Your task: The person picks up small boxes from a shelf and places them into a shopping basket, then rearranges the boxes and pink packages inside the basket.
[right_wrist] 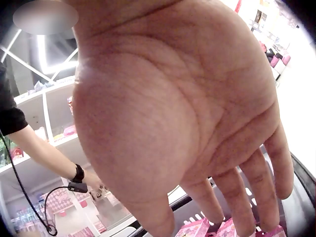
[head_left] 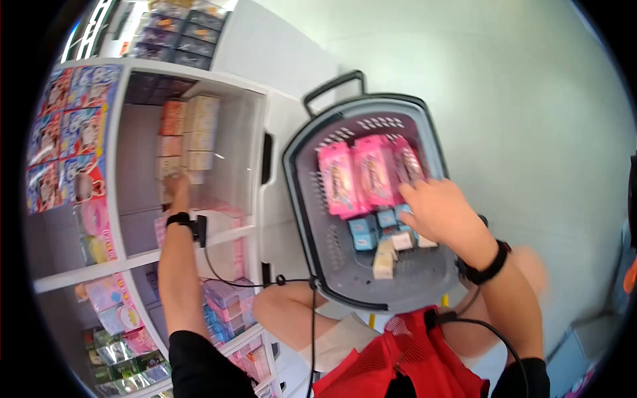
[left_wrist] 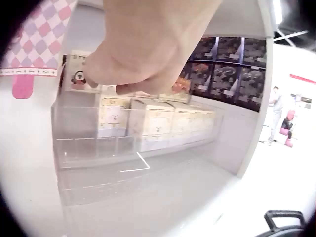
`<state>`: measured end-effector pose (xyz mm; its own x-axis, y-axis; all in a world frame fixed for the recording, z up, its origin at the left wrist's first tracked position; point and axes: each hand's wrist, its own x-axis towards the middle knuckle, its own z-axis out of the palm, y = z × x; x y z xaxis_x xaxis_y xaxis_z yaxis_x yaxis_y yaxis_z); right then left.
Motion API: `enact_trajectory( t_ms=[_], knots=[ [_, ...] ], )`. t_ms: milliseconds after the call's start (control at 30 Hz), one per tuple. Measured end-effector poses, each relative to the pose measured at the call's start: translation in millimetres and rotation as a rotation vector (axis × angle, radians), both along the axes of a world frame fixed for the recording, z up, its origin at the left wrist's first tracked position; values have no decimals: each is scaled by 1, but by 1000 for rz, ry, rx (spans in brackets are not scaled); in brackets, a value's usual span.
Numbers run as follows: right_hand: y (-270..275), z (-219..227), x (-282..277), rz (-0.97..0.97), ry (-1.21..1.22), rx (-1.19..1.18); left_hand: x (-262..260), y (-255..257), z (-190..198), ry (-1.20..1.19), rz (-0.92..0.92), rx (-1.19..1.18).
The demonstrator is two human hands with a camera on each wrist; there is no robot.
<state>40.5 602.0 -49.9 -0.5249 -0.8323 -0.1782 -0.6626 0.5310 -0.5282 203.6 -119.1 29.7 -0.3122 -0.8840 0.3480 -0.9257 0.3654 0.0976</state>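
My left hand [head_left: 176, 186] reaches into a shelf bay, at the near end of a row of small boxes. In the left wrist view its thumb lies against the edge of a white box [left_wrist: 77, 75] with a cartoon figure; whether the fingers grip it I cannot tell. Cream boxes [left_wrist: 153, 123] stand in a row in front of that hand. My right hand [head_left: 438, 211] is over the right side of a grey basket [head_left: 302, 229], fingers extended and spread in the right wrist view. Close to its fingertips are pink packages [head_left: 377, 171], small blue boxes [head_left: 363, 232] and cream boxes [head_left: 383, 260].
A clear panel [head_left: 232, 159] fronts the shelf bay. Blue and red packages [head_left: 83, 132] fill the neighbouring bay, and dark boxes [left_wrist: 224, 74] stand behind. The basket's handle [head_left: 335, 89] sticks up at its far end. A cable [head_left: 249, 285] crosses between the arms.
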Motion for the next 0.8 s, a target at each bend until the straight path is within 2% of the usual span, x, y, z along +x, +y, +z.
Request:
enact_trajectory(
  t_ms=[33,67,100,167,233,300,333,367,400,433,467,500,533,567,633,667,700,733,767,800],
  knots=[
    [1,-1,-1,-9,4,8,-5,19,2,-30,-13,-163],
    [2,3,-4,-11,18,19,-10,7,4,59,-101,-156],
    [3,4,-7,-31,13,38,-19,22,15,142,-177,-162],
    [4,3,-9,-47,-21,65,-45,118,24,376,-429,-172],
    [6,3,-14,-70,-34,76,-62,240,17,482,-701,-82],
    [11,3,-15,-84,-54,89,-62,366,-7,401,-984,152],
    [13,4,-15,-95,-25,64,-61,439,-12,173,-1185,158],
    [14,4,-15,-104,4,37,-57,473,-39,-31,-1329,299],
    [16,5,-14,-104,10,50,-61,515,-50,-242,-1481,426],
    [18,3,-14,-108,11,49,-58,542,-90,-301,-1455,599],
    [20,-1,-14,-90,-9,25,-54,565,-122,-239,-1418,810],
    [22,-4,-14,-70,-32,-1,-51,571,-167,-272,-1466,774],
    [27,-5,-12,-71,-35,-6,-56,583,-195,-323,-1482,773],
    [31,-5,-9,-97,-28,-15,-53,592,-216,-237,-1498,793],
    [31,5,-8,-101,-38,-23,-52,598,-252,-440,-1329,803],
    [33,7,-8,-95,-65,-4,-48,598,-280,-133,-1385,730],
    [33,8,-8,-79,-64,-54,-44,597,-295,-332,-1295,745],
    [36,8,-9,-81,-62,-22,-60,610,-253,-308,-1272,783],
    [38,9,-10,-89,-57,23,-62,603,-251,-309,-1270,757],
    [38,12,-6,-93,-50,16,-60,604,-252,-414,-1314,733]
  ],
)
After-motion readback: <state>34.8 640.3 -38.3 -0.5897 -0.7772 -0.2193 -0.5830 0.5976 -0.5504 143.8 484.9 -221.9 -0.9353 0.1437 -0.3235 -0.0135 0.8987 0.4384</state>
